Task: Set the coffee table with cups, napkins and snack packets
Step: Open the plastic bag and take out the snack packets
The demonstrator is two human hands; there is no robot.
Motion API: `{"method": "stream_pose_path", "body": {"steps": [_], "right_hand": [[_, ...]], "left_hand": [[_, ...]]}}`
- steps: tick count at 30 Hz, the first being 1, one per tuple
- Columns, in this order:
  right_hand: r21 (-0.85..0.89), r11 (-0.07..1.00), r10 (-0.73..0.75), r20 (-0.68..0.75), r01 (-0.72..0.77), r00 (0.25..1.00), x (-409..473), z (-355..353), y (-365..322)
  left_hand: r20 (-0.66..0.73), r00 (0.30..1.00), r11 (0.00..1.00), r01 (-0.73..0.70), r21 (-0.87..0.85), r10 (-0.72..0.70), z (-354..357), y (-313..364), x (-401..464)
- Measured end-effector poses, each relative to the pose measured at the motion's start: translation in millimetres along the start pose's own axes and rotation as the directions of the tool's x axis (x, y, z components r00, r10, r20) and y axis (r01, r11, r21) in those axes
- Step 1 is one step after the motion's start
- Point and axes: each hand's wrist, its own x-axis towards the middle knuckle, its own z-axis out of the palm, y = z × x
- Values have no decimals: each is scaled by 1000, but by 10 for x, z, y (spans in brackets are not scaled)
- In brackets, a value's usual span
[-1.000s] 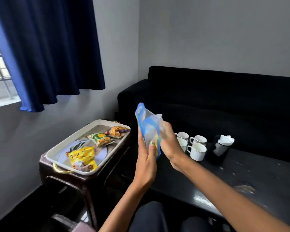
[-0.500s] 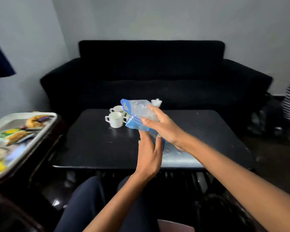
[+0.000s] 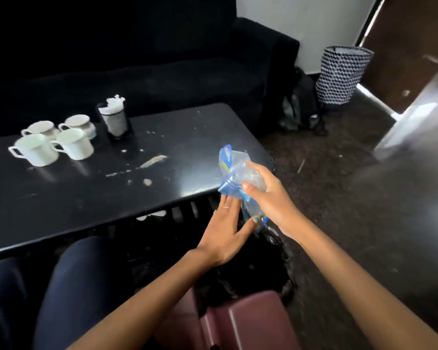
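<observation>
My right hand (image 3: 266,195) grips a crumpled blue and clear plastic packet (image 3: 235,173) just off the right front corner of the black coffee table (image 3: 91,198). Below it, my left hand (image 3: 228,228) is spread with straight fingers, its thumb tip touching the packet's lower end. Several white cups (image 3: 72,142) stand grouped at the table's far left. Beside them is a dark holder (image 3: 114,120) with white napkins sticking out.
A black sofa (image 3: 162,72) runs behind the table. A black bin bag opening (image 3: 261,263) lies below my hands, next to a maroon seat edge (image 3: 245,322). A patterned basket (image 3: 341,72) and a dark backpack (image 3: 301,107) stand at the far right wall.
My view has swung right, away from the tray of snacks. Both hands carried the packet from over the table's middle to past its right corner, above the bin bag.
</observation>
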Motion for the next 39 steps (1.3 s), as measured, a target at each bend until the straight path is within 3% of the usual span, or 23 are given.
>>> {"method": "stream_pose_path", "body": {"steps": [6, 10, 13, 17, 22, 24, 27, 28, 31, 34, 36, 39], "right_hand": [[31, 992, 128, -174, -125, 976, -361, -89, 859], [-12, 948, 307, -239, -319, 921, -603, -15, 1386], [-6, 951, 297, -247, -308, 922, -766, 108, 1714], [-104, 941, 254, -413, -322, 875, -869, 381, 2029], [-87, 910, 332, -433, -405, 838, -907, 762, 2283], [-212, 834, 385, -440, -510, 811, -886, 851, 2393], [-471, 629, 400, -487, -619, 777, -853, 895, 2481], [-487, 625, 377, -495, -609, 783, -847, 885, 2488], [-519, 707, 296, -399, -480, 868, -840, 835, 2563], [-710, 631, 347, -103, -313, 932, -842, 832, 2711], [-785, 561, 487, 56, -263, 872, -840, 846, 2775], [-843, 467, 702, 172, -265, 691, -825, 879, 2837]], "left_hand": [[298, 951, 937, -33, 348, -77, 486, -308, -40], [480, 858, 845, -115, 522, -181, 659, -493, -101], [578, 775, 805, -162, 570, -254, 832, -576, -178], [622, 687, 812, -81, 578, -374, 1021, -712, -253], [620, 537, 707, -60, 705, -572, 1040, -970, -357], [623, 530, 709, -58, 703, -575, 1049, -1006, -369], [650, 546, 719, -119, 685, -529, 1052, -1000, -349], [653, 544, 718, -125, 684, -527, 1051, -1005, -349], [643, 537, 717, -97, 690, -546, 1050, -1030, -372], [633, 549, 724, -73, 686, -545, 1045, -1034, -383], [632, 563, 732, -70, 678, -532, 1041, -1026, -380], [624, 576, 731, -64, 679, -528, 1024, -1024, -388]]}}
